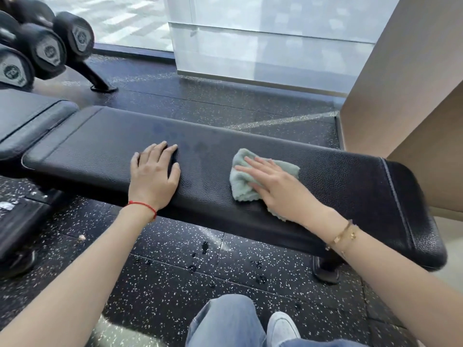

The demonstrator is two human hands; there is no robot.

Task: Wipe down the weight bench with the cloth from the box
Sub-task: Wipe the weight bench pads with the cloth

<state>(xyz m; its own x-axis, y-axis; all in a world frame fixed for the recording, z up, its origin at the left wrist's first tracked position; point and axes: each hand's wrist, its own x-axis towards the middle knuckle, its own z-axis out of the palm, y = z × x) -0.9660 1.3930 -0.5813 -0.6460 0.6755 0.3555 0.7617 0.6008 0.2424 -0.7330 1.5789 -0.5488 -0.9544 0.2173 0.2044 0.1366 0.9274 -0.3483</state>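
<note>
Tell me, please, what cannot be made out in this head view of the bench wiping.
- The box the cloth came from: nowhere in the head view.
- Part of the cloth: covered by the right hand pressing it flat on the weight bench.
- The bench's near legs: only one foot shows under the pad.
- Dumbbells: cut off by the left edge; end markings too small to read.
- Left hand: lies flat on the pad, palm hidden.
</note>
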